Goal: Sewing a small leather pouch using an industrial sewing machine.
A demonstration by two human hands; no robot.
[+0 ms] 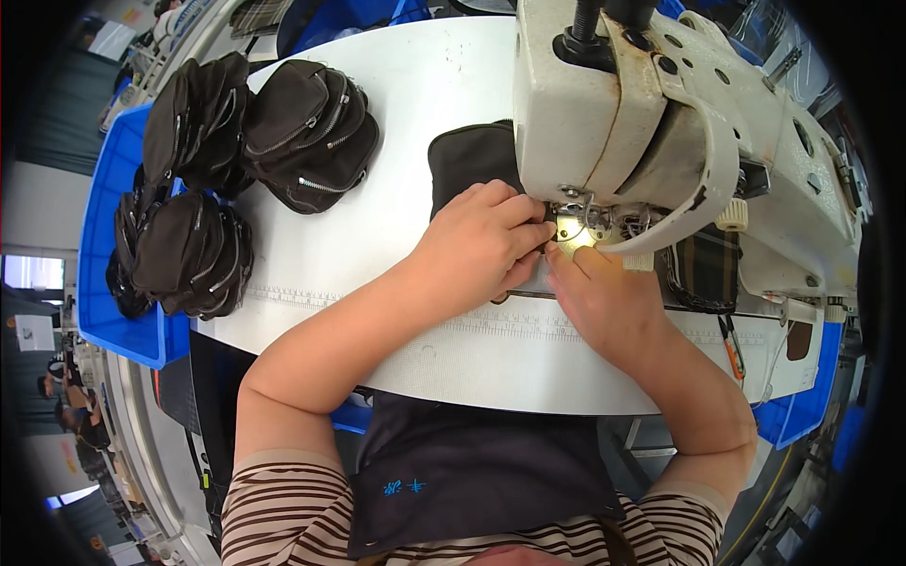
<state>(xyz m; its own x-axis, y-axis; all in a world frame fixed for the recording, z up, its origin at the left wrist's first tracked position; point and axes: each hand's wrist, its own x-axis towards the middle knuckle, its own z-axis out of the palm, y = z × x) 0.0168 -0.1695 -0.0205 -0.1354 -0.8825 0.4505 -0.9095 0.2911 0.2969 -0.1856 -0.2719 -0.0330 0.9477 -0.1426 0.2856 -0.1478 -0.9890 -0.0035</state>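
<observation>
A dark brown fabric pouch piece (472, 160) with rounded corners lies flat on the white sewing table (425, 354), partly under the machine head. My left hand (486, 236) is closed at the piece's near edge, its fingertips pressed together just left of the needle area. My right hand (609, 297) is curled beside it, fingers closed, with the fingertips almost meeting the left ones; what they pinch is hidden. The sewing machine (590, 118) stands over the piece, and a lamp lights its presser foot (574, 215).
Several dark zippered pouches (307, 132) are piled at the left, some in a blue bin (109, 250). Right of the needle lies a dark striped fabric piece (703, 264). Orange-handled thread snips (731, 349) lie near the right front edge. A printed ruler strip (510, 325) crosses the table.
</observation>
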